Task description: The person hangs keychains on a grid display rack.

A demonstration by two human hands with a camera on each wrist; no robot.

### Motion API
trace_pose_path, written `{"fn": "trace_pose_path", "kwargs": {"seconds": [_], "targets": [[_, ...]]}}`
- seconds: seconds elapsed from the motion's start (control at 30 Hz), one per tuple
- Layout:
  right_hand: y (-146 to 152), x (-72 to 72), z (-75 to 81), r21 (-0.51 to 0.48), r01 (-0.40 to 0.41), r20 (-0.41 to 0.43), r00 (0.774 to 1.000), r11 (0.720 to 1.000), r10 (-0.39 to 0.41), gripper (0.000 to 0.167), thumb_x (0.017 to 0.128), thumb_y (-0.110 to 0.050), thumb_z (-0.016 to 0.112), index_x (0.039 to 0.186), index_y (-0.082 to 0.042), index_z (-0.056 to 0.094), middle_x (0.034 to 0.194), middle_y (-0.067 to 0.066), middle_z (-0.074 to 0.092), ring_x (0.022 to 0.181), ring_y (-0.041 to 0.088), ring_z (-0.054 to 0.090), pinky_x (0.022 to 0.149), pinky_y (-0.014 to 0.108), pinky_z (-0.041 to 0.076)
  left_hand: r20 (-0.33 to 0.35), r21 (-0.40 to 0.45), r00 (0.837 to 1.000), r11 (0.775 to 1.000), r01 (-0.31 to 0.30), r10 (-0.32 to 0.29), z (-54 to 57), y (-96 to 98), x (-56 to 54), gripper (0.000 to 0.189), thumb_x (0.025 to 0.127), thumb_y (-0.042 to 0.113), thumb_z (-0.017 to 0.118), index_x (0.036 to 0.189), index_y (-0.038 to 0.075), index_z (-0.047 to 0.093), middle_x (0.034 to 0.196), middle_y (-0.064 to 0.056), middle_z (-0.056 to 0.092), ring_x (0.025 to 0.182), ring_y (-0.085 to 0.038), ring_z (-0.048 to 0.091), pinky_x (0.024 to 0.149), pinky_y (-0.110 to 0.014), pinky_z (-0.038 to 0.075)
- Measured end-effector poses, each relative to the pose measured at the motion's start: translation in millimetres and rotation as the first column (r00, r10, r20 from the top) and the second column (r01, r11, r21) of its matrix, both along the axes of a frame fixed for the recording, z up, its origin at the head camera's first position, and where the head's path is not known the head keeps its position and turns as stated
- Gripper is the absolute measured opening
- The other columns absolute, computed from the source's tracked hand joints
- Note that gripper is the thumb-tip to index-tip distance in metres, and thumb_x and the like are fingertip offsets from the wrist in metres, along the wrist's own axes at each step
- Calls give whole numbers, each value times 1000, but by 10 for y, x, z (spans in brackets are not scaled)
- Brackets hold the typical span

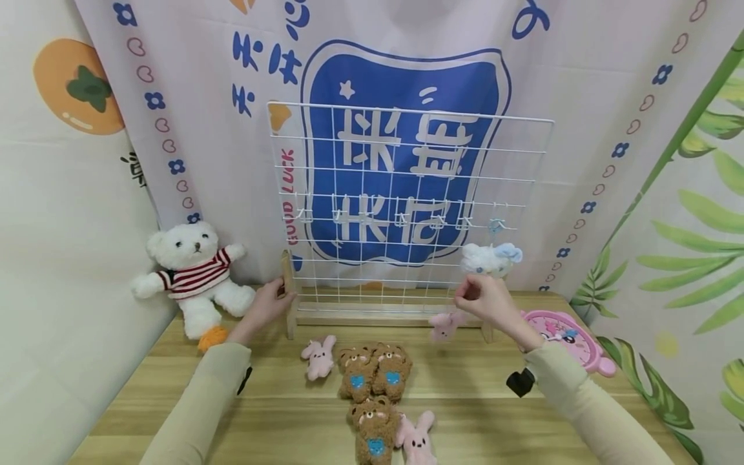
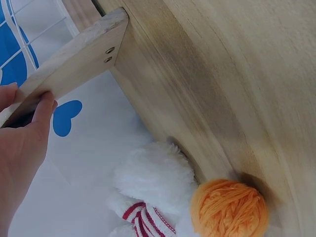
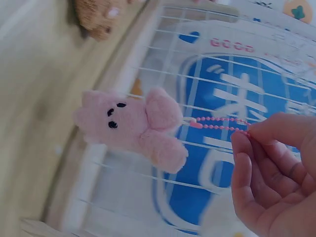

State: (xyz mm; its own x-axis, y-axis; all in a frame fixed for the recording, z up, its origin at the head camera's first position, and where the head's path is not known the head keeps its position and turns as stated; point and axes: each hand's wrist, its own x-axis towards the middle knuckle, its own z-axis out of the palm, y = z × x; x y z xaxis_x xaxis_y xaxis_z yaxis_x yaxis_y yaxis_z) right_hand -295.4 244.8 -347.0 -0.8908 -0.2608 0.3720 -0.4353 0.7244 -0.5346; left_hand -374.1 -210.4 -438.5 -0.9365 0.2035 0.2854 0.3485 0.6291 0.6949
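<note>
My left hand (image 1: pixel 268 305) grips the wooden end post (image 1: pixel 288 274) of a white wire grid rack (image 1: pixel 378 242). In the left wrist view, thumb and fingers lie on either side of that post (image 2: pixel 81 61). Between thumb and index finger, my right hand (image 1: pixel 491 302) pinches a pink bead chain (image 3: pixel 219 127). A pink plush bunny charm (image 3: pixel 123 116) dangles from it in front of the rack's lower right part. Just above this hand in the head view, a white plush charm with a blue bow (image 1: pixel 488 258) hangs on the rightmost hook.
Several hooks (image 1: pixel 401 219) line the grid. Brown bear charms (image 1: pixel 374 429) and pink bunny charms (image 1: pixel 318 358) lie on the wooden table (image 1: pixel 476 413). A white teddy bear (image 1: pixel 194 271) and an orange yarn ball (image 2: pixel 229 210) are at left, a pink clock (image 1: pixel 566 339) at right.
</note>
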Motion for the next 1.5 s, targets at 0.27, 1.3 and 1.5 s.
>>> {"fn": "trace_pose_path", "kwargs": {"seconds": [0.27,1.3,1.5], "targets": [[10,-14,541,6,23,-47,999,1000,-23,5,87,-6,71,88,-4,66,88,12,72,76,14,64,67,15,53,0,7,1000,1000,8,-8,-7,-2,-9,45,100,9,54,138,-14,46,132,-36,56,125,-49,55,101,-55,50],[96,-372,1212,137,108,-152,985,985,-87,7,93,-6,65,96,0,67,95,18,70,85,28,64,78,37,55,23,-8,1000,1000,2,-1,-15,10,26,43,101,10,53,137,-13,46,132,-36,57,125,-49,55,101,-56,50],[87,-373,1209,146,103,-176,981,984,-77,5,92,-5,65,93,0,67,91,17,70,80,25,63,69,21,49,26,6,1000,1000,4,-4,6,-3,25,46,101,10,53,139,-13,44,133,-36,56,125,-49,54,101,-56,50]]}}
